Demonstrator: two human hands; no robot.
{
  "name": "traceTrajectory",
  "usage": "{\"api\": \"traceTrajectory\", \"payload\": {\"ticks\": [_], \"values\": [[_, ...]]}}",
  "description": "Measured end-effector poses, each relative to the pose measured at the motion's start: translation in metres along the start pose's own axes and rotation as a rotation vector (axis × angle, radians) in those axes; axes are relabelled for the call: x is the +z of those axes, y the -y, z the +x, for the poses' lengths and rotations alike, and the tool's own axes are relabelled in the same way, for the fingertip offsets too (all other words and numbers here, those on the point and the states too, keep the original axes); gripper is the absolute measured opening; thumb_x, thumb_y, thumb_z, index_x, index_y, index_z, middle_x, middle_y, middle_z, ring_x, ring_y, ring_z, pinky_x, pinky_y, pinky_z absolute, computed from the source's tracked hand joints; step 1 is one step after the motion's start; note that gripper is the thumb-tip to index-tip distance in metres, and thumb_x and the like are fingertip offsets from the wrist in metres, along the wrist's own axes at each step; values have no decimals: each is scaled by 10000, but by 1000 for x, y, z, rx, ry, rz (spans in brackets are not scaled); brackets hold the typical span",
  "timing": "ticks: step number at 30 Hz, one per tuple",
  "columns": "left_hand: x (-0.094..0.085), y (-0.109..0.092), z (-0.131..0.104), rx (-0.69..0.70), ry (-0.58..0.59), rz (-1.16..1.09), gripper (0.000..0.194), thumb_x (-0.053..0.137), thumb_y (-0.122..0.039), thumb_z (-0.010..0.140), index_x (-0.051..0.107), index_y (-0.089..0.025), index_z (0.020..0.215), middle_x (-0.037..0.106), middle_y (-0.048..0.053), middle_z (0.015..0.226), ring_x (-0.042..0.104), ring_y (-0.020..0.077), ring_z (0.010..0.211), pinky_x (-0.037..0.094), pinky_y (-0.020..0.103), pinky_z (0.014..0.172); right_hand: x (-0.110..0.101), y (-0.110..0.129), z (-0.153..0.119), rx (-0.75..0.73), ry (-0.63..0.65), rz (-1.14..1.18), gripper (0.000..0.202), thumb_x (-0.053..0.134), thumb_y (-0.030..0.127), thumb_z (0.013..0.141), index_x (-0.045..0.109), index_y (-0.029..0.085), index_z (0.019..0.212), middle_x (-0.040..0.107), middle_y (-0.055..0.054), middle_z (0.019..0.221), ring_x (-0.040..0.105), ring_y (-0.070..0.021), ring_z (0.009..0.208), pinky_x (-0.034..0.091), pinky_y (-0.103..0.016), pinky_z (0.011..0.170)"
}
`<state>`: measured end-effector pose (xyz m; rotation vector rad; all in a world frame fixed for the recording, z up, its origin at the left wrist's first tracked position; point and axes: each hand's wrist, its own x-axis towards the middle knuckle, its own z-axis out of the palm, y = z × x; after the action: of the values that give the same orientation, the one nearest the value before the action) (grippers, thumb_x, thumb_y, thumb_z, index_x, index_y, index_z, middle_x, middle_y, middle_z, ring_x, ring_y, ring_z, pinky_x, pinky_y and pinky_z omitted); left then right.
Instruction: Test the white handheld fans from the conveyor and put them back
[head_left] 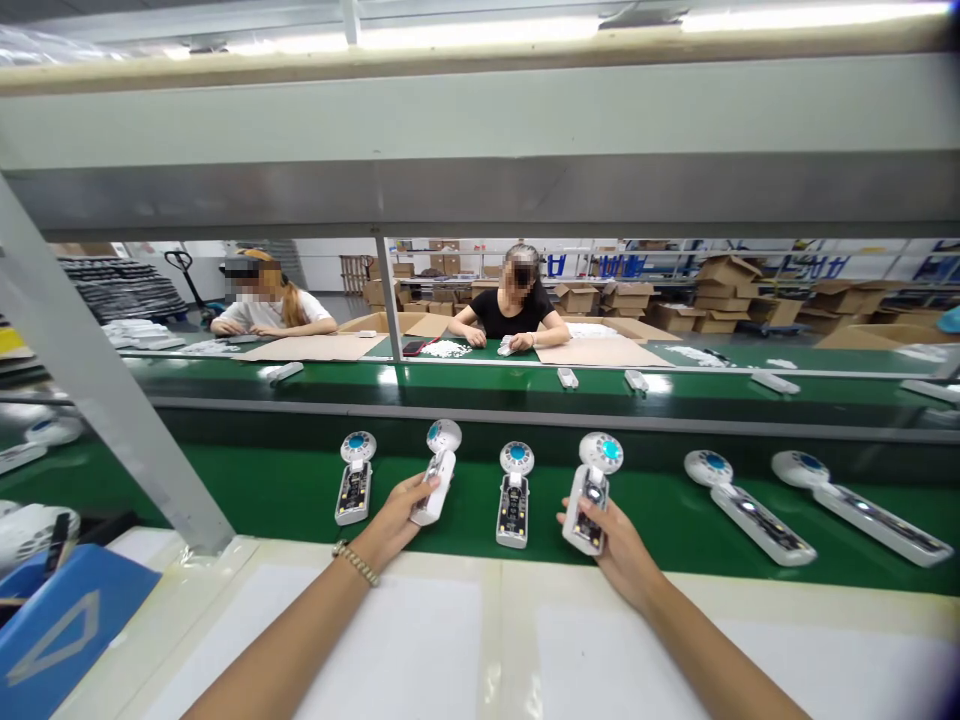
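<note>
Head view shows the left grip holding a tilted white device and the right grip an open-cased device, both by the green belt's near edge, seemingly a handling step whose next move calls for steady support.

Left hand around one white device, right hand around another white device, at a green belt

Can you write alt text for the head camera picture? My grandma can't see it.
A person's left hand and right hand each hold a white device with a round, blue-centred head over a green surface, where similar devices lie. Farther back, two people are beside small white parts, with cardboard boxes in the background.
</note>
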<state>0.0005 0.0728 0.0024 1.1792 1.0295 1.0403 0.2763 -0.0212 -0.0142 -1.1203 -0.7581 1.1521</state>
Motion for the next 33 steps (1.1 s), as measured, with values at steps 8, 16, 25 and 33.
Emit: {"api": "traceTrajectory", "payload": {"ticks": [8, 16, 25, 33], "values": [[37, 0, -36, -159, 433, -309, 346, 675, -308, 731, 483, -199, 998, 585, 67, 986, 626, 166, 652, 541, 345, 574, 43, -6, -39, 199, 139, 129, 499, 636, 433, 718, 438, 275, 1149, 635, -53, 1049, 664, -198, 594, 527, -330, 482], [57, 2, -49, -161, 508, -345, 411, 677, -111, 665, 489, -192, 1022, 536, 92, 1134, 612, 198, 818, 518, 365, 709, 50, -15, -46, 182, 182, 119, 629, 643, 398, 684, 356, 260, 1226, 640, -72, 1040, 656, -197, 550, 505, -319, 465], [56, 13, -49, -89, 478, -264, 442, 708, -139, 641, 489, -200, 1020, 556, 79, 1076, 598, 192, 836, 487, 346, 737, 46, -23, -41, 86, 248, 35, 611, 631, 430, 713, 360, 255, 1232, 609, -86, 1083, 659, -237, 763, 521, -333, 554], [58, 8, -51, -70, 464, -263, 440, 701, -154, 662, 482, -210, 1040, 568, 70, 1039, 596, 205, 890, 469, 316, 742, 46, -24, -41, 81, 264, 65, 602, 646, 441, 705, 400, 255, 1221, 610, -92, 1092, 644, -263, 819, 517, -380, 626]]}}
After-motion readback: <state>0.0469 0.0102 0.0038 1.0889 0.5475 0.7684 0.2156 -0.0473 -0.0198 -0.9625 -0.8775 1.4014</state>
